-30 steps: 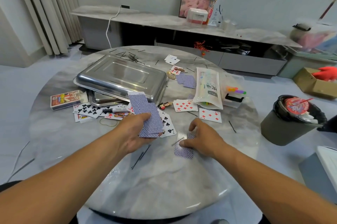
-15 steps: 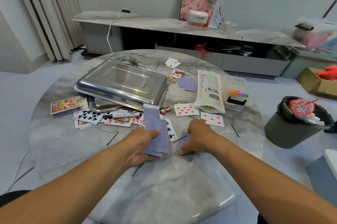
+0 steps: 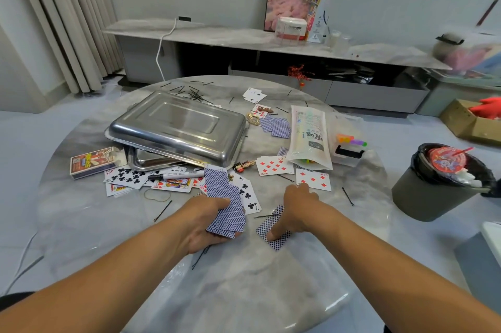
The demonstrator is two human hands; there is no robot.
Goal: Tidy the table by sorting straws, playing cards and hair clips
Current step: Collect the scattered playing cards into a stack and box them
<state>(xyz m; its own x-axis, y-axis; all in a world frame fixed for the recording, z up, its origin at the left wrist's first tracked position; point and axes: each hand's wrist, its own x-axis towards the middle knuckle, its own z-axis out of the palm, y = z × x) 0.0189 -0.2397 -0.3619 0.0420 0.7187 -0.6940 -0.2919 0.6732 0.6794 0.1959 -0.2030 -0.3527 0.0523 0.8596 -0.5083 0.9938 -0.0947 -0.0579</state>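
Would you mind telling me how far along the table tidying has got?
Early stage. Done: the left hand holds a gathered stack of cards. In hand: the right hand presses a face-down card on the table. Left: face-up club cards, diamond cards, scattered hairpins and the straw bag.

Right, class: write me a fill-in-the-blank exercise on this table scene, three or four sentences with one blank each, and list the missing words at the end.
1. The left hand holds a stack of cards with their ____ backs showing.
2. The right hand presses its thumb on a face-down card lying on the ____.
3. The black marker lies just in front of the steel ____.
4. The five of diamonds lies face ____.

Missing words: blue; table; tray; up
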